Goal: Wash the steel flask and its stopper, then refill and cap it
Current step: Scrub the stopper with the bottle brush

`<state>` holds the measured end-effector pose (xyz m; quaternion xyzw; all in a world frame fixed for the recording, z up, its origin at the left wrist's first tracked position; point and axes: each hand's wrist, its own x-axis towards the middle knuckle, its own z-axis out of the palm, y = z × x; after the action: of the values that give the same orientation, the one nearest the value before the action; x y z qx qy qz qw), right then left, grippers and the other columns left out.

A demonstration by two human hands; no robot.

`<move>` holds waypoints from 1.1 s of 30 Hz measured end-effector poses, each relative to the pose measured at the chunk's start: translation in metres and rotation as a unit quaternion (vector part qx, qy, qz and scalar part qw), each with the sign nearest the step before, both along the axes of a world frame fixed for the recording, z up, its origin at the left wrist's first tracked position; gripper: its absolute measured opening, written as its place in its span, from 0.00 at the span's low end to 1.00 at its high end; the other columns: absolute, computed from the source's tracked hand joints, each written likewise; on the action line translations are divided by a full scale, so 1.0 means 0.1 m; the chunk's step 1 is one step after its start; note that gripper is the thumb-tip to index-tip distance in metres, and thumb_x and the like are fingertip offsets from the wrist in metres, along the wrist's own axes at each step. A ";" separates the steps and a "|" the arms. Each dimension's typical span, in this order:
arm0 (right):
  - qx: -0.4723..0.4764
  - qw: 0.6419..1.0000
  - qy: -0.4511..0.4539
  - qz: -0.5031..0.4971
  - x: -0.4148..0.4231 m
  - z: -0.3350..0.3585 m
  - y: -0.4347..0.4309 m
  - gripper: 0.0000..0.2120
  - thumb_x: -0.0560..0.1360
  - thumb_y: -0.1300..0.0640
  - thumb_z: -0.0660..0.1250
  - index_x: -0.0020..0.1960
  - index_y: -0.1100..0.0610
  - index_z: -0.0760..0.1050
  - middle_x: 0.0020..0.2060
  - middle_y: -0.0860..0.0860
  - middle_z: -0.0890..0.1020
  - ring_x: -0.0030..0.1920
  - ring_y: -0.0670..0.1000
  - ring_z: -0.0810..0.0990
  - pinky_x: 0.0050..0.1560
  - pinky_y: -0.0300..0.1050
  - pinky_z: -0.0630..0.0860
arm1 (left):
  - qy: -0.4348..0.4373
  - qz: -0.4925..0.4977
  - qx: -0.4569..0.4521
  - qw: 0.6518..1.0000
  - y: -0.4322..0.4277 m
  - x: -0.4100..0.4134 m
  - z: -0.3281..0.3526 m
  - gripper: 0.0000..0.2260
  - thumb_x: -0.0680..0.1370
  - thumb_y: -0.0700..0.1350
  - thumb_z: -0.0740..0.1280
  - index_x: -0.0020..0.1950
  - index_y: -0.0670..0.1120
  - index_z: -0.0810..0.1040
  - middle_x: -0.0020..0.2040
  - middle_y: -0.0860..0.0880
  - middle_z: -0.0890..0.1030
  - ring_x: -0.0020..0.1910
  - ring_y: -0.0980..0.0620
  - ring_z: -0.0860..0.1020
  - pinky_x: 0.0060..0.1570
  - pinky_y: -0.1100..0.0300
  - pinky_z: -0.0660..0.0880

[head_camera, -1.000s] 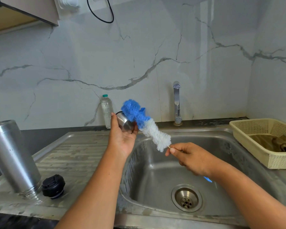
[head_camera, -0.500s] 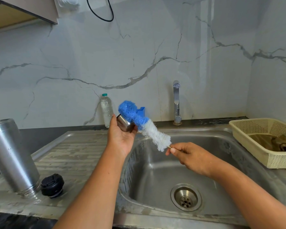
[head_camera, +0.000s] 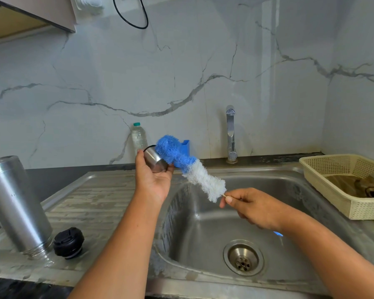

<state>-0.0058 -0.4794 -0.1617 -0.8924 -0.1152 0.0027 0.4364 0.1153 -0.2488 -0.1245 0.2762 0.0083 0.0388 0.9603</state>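
Hardly anything shifts: the flask [head_camera: 15, 203] stands mouth-down far left of the left hand [head_camera: 153, 186], the brush [head_camera: 203, 180], pinched at its stem by the right hand [head_camera: 255, 208], should twist firmly round the cup [head_camera: 156, 161] gripped in the left, the stopper [head_camera: 68, 242] lying beside the flask.

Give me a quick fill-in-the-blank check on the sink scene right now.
1. The steel cap is held in the ____.
2. The bottle brush, held by the right hand, has white bristles and a ____ tip.
3. The steel flask stands with its mouth facing ____.
4. The stopper beside it is ____.
Missing words: left hand; blue; down; black.
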 end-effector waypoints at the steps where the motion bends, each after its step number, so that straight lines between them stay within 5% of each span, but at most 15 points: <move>1: -0.002 1.000 0.006 0.003 0.00 0.00 0.01 0.14 0.85 0.47 0.58 0.51 0.44 0.81 0.31 0.50 0.65 0.25 0.42 0.62 0.26 0.30 0.63 | -0.001 0.003 -0.001 1.000 0.02 0.01 0.00 0.18 0.84 0.57 0.65 0.65 0.45 0.77 0.60 0.38 0.84 0.57 0.42 0.84 0.61 0.46 0.80; 9: 0.036 0.999 -0.009 -0.027 0.01 0.01 0.05 0.13 0.86 0.49 0.58 0.51 0.47 0.82 0.29 0.46 0.66 0.23 0.41 0.62 0.25 0.31 0.63 | -0.001 -0.052 0.028 0.998 -0.11 0.00 -0.06 0.23 0.81 0.58 0.68 0.69 0.44 0.77 0.65 0.38 0.83 0.66 0.40 0.81 0.69 0.45 0.75; 15: 0.029 0.999 -0.007 -0.028 0.02 0.00 0.06 0.13 0.86 0.49 0.57 0.52 0.47 0.81 0.29 0.47 0.66 0.23 0.41 0.62 0.25 0.32 0.62 | 0.023 -0.029 0.085 0.996 -0.10 -0.01 -0.07 0.25 0.81 0.63 0.66 0.66 0.45 0.77 0.58 0.42 0.84 0.55 0.48 0.82 0.54 0.57 0.77; 22: -0.005 1.000 -0.020 -0.015 0.06 -0.03 0.06 0.13 0.85 0.47 0.58 0.49 0.43 0.81 0.30 0.48 0.68 0.26 0.42 0.64 0.31 0.35 0.66 | -0.016 -0.041 0.075 0.996 -0.12 0.04 -0.10 0.26 0.82 0.65 0.62 0.67 0.45 0.78 0.61 0.39 0.85 0.61 0.41 0.84 0.67 0.42 0.77; 28: -0.031 0.999 -0.015 0.000 0.03 0.01 -0.02 0.13 0.84 0.44 0.59 0.49 0.41 0.81 0.31 0.48 0.68 0.29 0.42 0.66 0.37 0.35 0.68 | -0.019 0.014 0.025 0.999 0.03 0.04 0.00 0.23 0.82 0.63 0.64 0.67 0.46 0.77 0.58 0.40 0.86 0.58 0.43 0.85 0.60 0.47 0.81; 33: 0.015 1.000 -0.023 -0.014 0.03 0.01 0.04 0.13 0.85 0.47 0.59 0.49 0.44 0.81 0.29 0.46 0.66 0.26 0.43 0.63 0.29 0.34 0.65 | -0.012 -0.028 0.119 0.992 -0.19 -0.03 -0.09 0.23 0.82 0.62 0.65 0.67 0.46 0.78 0.58 0.41 0.86 0.60 0.43 0.84 0.66 0.46 0.78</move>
<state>-0.0026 -0.4755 -0.1607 -0.8873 -0.1124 -0.0257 0.4465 0.1123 -0.2680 -0.1333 0.3885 -0.0157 0.0158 0.9212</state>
